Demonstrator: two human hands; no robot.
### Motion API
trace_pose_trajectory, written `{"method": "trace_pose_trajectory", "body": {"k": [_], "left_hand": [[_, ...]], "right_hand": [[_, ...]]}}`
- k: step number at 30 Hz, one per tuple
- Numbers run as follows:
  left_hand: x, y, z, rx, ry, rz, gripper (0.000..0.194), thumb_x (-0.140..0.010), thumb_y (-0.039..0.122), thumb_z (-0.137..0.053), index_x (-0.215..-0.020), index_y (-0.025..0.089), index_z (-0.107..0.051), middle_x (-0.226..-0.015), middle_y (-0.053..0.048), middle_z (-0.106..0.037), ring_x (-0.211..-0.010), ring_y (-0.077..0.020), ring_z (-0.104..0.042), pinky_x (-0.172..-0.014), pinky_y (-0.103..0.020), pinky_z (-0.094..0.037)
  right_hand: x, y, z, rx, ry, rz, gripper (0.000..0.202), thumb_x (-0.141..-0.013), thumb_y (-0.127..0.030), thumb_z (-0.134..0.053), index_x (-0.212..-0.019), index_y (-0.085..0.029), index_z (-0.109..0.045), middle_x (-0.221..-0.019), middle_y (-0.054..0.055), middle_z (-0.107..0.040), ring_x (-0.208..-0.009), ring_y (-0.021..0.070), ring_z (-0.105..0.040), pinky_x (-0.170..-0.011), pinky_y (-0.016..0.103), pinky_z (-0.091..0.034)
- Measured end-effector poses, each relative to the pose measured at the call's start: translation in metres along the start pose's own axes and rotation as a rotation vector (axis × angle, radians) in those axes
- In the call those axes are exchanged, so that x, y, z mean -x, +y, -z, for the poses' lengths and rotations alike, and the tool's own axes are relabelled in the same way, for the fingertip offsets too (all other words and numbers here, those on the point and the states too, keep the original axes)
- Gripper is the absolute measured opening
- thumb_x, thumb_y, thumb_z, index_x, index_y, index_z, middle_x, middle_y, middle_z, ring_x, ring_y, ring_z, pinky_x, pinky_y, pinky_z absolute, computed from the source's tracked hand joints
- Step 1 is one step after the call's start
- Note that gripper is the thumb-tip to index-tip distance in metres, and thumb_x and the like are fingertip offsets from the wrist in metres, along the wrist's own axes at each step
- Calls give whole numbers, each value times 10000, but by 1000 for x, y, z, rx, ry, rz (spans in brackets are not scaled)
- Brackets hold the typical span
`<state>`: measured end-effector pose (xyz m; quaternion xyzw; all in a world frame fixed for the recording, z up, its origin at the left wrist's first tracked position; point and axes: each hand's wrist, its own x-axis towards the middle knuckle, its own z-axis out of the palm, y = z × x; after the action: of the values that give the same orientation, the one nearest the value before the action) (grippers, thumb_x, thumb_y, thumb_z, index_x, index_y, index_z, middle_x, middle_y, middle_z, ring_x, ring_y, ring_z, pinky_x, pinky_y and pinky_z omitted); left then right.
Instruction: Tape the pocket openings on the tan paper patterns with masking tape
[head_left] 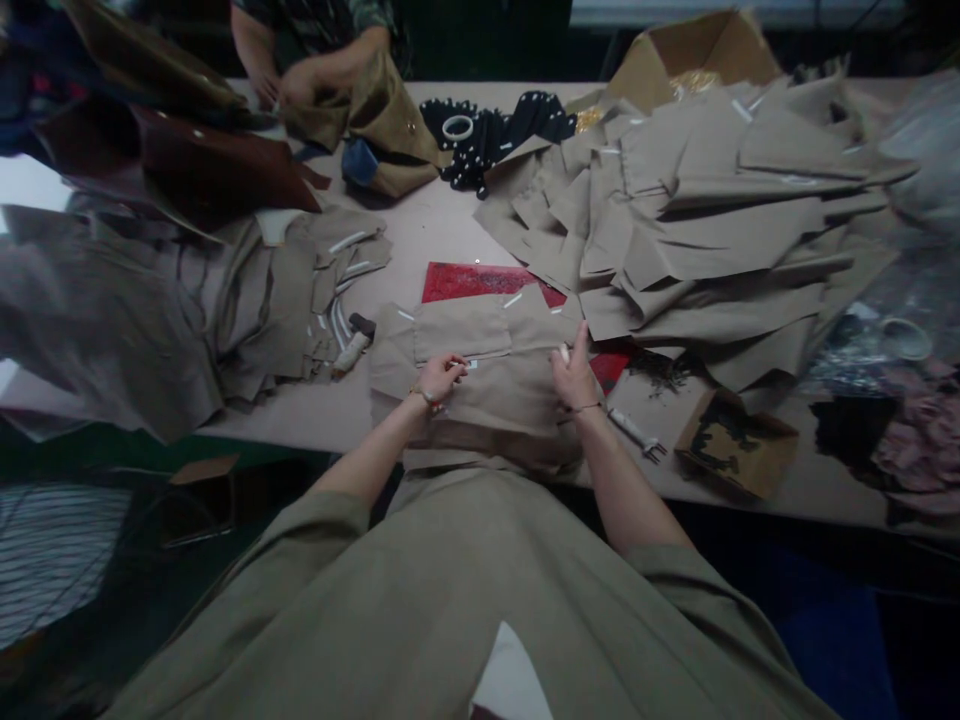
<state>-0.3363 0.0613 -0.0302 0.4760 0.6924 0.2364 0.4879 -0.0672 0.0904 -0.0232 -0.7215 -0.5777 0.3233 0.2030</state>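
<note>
Fingers of left hand (439,378) pinch a small white strip on the tan fabric panel (480,385); right hand (574,375), loosely open, presses it, so the panel could shift askew

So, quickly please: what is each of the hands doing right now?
Left hand: fingers curled, pinching a small white strip on the tan fabric piece.
Right hand: open, resting on the same fabric.

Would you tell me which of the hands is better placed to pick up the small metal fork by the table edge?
The right hand, probably. It rests on the tan fabric piece just beside the fork, while the left hand lies farther away across the piece.
</note>
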Motion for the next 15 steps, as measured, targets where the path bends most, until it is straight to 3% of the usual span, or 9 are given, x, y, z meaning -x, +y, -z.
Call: {"method": "trace_pose_trajectory", "body": {"k": [2, 4, 8, 12, 15], "left_hand": [[-28, -2, 1, -2, -66, 157, 241, -839, 186, -680, -1054, 199, -573, -691, 24, -678, -534, -90, -590, -550, -185, -447], [-46, -1, -2, -62, -66, 218, 325, -823, 183, -727, -1072, 211, -522, -658, 45, -664, -482, -76, -554, -530, -178, -434], [-64, 2, -7, -305, -91, 235, 227, -841, 263, -749, -923, 180, -554, -605, 7, -648, -463, -103, -558, -526, -231, -459], [-68, 2, 7, -505, -104, 210, 357, -732, 389, -850, -766, 149, -588, -702, -97, -693, -673, -200, -682, -680, -305, -514], [-59, 2, 26, -590, -22, 144, 499, -674, 533, -871, -878, 162, -606, -932, -150, -735, -925, -284, -703, -801, -336, -513]], "right_hand": [[-28, 5, 9, 227, 27, -44, 604, -918, -383, -530, -1470, -140, -514, -1249, 195, -661, -1079, 292, -636, -929, 382, -491], [-50, 8, 12, 344, -14, -105, 530, -912, -376, -542, -1376, -131, -613, -1270, 212, -647, -1129, 302, -619, -972, 394, -477], [-68, 13, 8, 373, -103, -193, 394, -923, -390, -555, -1185, -154, -731, -1172, 171, -697, -1087, 261, -641, -975, 355, -476], [-66, 2, 4, 375, -110, -172, 289, -893, -310, -601, -1066, -144, -762, -1061, 130, -729, -998, 222, -657, -925, 308, -492], [-80, -32, 26, 371, -79, -46, 258, -921, -290, -583, -1013, -120, -755, -1023, 122, -726, -953, 202, -653, -891, 297, -508]]}}
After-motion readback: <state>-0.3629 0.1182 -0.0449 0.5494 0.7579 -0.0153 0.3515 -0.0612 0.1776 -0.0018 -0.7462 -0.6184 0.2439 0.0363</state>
